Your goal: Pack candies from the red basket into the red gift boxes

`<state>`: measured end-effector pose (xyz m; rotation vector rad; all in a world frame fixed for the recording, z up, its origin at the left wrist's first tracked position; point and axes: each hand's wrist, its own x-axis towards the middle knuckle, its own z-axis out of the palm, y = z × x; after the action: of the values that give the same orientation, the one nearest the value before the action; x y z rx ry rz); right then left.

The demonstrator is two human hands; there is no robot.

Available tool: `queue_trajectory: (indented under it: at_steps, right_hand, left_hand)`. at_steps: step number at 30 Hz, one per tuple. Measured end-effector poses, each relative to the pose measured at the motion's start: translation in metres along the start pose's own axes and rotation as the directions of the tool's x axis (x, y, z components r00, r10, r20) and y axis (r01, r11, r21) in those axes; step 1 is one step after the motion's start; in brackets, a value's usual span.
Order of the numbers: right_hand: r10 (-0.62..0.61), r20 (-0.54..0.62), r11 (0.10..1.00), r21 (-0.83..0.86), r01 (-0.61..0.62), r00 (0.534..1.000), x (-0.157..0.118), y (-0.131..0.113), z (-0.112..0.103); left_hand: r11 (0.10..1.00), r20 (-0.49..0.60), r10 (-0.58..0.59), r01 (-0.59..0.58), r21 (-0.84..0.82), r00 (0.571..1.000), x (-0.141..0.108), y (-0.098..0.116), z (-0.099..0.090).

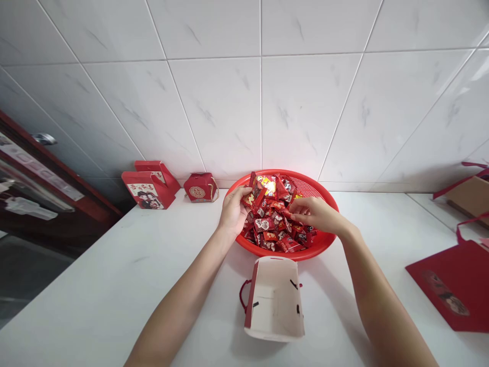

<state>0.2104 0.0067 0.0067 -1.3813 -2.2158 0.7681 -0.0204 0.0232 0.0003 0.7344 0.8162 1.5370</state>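
A red plastic basket full of wrapped candies stands against the wall, and both hands are over it. At its left side my left hand is closed on a red candy packet. My right hand reaches in from the right, its fingertips pinched at a red wrapped candy in the pile. In front of the basket an open paper gift box with a dark red cord handle faces up; its white inside shows, with small black cord ends through its walls.
Two red boxes with a printed couple and a small red box with a rope handle stand at the back left. Red gift bags stand at the right. A tiled wall bounds the white counter behind.
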Motion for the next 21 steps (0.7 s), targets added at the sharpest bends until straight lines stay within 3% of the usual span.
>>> queue_trajectory:
  at_steps: [6,14,16,21]
  right_hand:
    - [0.130,0.087,0.967,-0.233,-0.107,0.988,0.001,-0.001,0.006]
    - [0.031,0.160,0.976,-0.219,0.005,0.987,0.006,-0.010,0.022]
    - [0.040,0.133,0.976,-0.218,-0.010,0.990,0.007,-0.009,0.022]
    - [0.066,-0.066,0.988,-0.135,-0.075,0.996,0.005,-0.006,0.011]
  left_hand:
    - [1.000,-0.007,0.000,0.000,-0.008,1.000,0.000,0.000,0.000]
    - [1.000,-0.016,0.006,-0.007,-0.021,1.000,0.000,0.000,0.000]
    - [1.000,-0.015,0.007,-0.007,-0.017,1.000,0.000,-0.001,0.000]
    - [1.000,-0.010,-0.005,0.005,-0.025,1.000,0.000,0.000,0.001]
